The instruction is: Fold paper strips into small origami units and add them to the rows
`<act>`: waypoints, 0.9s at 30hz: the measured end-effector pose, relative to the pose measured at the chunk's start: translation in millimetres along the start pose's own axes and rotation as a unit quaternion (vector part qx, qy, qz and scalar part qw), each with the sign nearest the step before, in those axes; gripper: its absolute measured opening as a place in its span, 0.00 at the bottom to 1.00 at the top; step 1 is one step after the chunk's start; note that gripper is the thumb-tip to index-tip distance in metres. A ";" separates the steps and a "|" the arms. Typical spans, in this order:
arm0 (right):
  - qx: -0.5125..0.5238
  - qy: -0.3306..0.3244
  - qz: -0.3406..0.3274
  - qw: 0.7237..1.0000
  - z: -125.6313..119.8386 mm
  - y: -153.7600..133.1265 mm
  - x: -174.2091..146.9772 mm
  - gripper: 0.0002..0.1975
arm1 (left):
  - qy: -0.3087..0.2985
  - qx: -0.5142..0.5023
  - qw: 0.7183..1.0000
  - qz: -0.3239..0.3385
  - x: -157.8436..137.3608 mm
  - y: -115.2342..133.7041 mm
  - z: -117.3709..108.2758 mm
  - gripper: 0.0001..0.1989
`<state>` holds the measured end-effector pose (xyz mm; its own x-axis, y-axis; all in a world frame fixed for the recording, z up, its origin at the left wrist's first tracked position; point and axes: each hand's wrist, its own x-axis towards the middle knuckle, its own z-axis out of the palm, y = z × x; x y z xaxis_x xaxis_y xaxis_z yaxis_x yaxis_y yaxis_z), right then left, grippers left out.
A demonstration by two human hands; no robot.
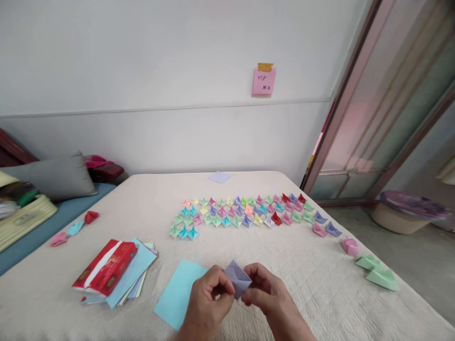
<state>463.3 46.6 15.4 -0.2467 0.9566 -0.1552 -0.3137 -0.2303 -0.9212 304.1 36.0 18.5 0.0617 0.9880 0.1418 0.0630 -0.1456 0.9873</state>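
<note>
A small piece of folded purple paper (237, 278), shaped like a diamond with creases, is held up between both hands. My left hand (210, 299) pinches its left corner between thumb and forefinger. On the other side my right hand (266, 292) grips the right corner the same way, fingers curled. A flat light-blue sheet of paper (179, 293) lies on the cloth, partly under my left hand. Beyond the hands, several rows of small folded paper boats (236, 220) in many colours stand on the cloth.
A red and white packet (106, 266) rests on a stack of coloured paper (144, 258) at left. Larger folded pieces (382, 277) sit along the right edge of the cloth-covered table (284, 265). A purple sheet (219, 177) lies at the far edge. A lined bin (405, 215) stands on the floor.
</note>
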 end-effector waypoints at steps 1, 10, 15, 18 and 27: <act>-0.013 -0.002 -0.001 1.000 -0.8 0.4 -0.1 0.08 | 0.007 0.013 1.000 0.012 -0.4 1.0 -0.2 0.06; -0.045 0.001 -0.035 0.998 7.6 -4.4 -7.7 0.10 | 0.012 0.090 0.988 0.122 -4.3 1.3 4.0 0.10; -0.020 0.038 -0.032 0.999 5.8 -0.5 -5.2 0.12 | 0.008 0.098 0.988 0.123 -7.9 2.7 8.5 0.10; 0.041 0.047 -0.012 0.998 3.4 2.3 -3.8 0.10 | 0.013 0.111 0.984 0.137 -7.4 2.0 9.3 0.11; 0.117 0.020 0.046 0.992 6.7 -7.4 -7.4 0.04 | 0.022 0.107 0.986 0.127 -3.4 -3.7 5.3 0.11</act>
<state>461.3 40.1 25.8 -0.2488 0.9351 -0.2523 -0.4970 -0.3469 -0.7954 309.0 32.9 13.9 0.0588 0.9188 0.3904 0.2594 -0.3917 0.8827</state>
